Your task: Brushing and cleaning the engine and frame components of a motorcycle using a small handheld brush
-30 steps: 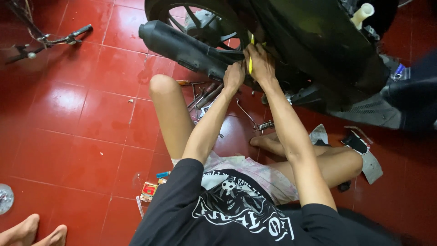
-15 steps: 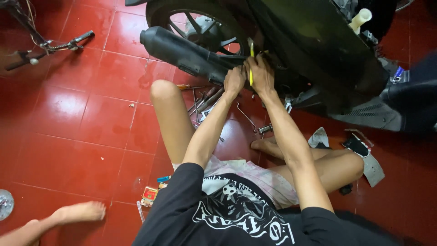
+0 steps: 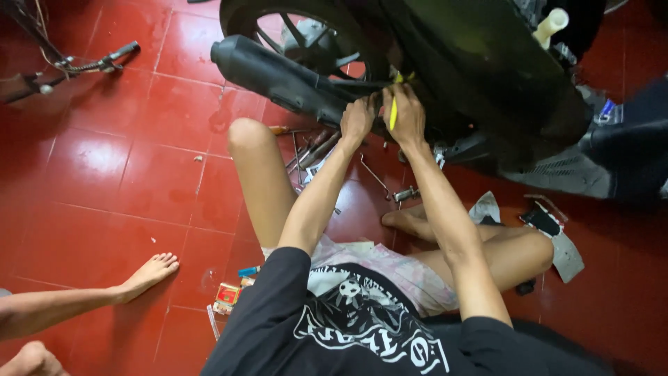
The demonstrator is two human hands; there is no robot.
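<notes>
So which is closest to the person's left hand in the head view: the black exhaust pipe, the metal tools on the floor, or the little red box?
1. Black exhaust pipe, just left of the left hand.
2. Metal tools, on the floor just below.
3. Little red box, far down by the hip.

Two hands, the left hand point(image 3: 357, 120) and the right hand point(image 3: 406, 115), are working at one motorcycle point(image 3: 487, 76), which is showing one rear wheel point(image 3: 299, 31) and one black exhaust pipe point(image 3: 278, 73), with one yellow-handled tool point(image 3: 394, 111) sitting between the hands. One other person's bare foot point(image 3: 149, 271) is resting on the red tile floor point(image 3: 104, 181), where several loose metal tools point(image 3: 313, 150) are lying, too bunched to count.
</notes>
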